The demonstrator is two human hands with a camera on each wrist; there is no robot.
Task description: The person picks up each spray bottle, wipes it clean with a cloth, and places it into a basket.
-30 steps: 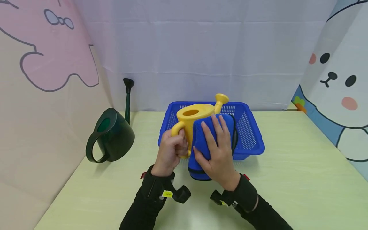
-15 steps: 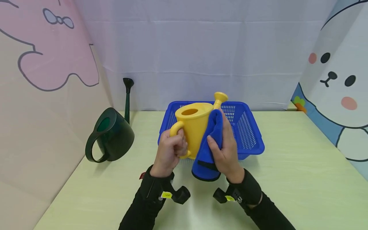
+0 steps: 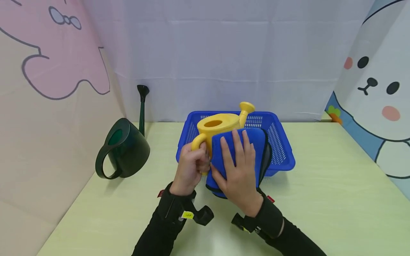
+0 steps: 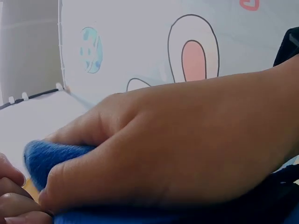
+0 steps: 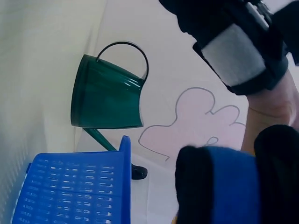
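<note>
Pink cartoon figure on the L wall sheet, then 1 dark green watering can on the table, handle twd the front L, spout at the back, black rose up top. Next is the left hand, fingers curled tight round the handle of 1 yellow watering can. That one's held up in front of 1 blue basket, mouth facing up; long axis runs handle at front L to spout at back R, rose up. Can't tell if it touches the basket tbh. 1 blue cloth, folded w/ black edging, covers the yellow can's near side. Right hand lies on it, fingers straight & a bit apart, pressing. Far R: white cartoon animal on the wall.

Count: 2 cans, 1 cloth, 1 basket, 2 hands. Labels: yellow tag on the L wrist cam, text too small imo. No brand I can read.
</note>
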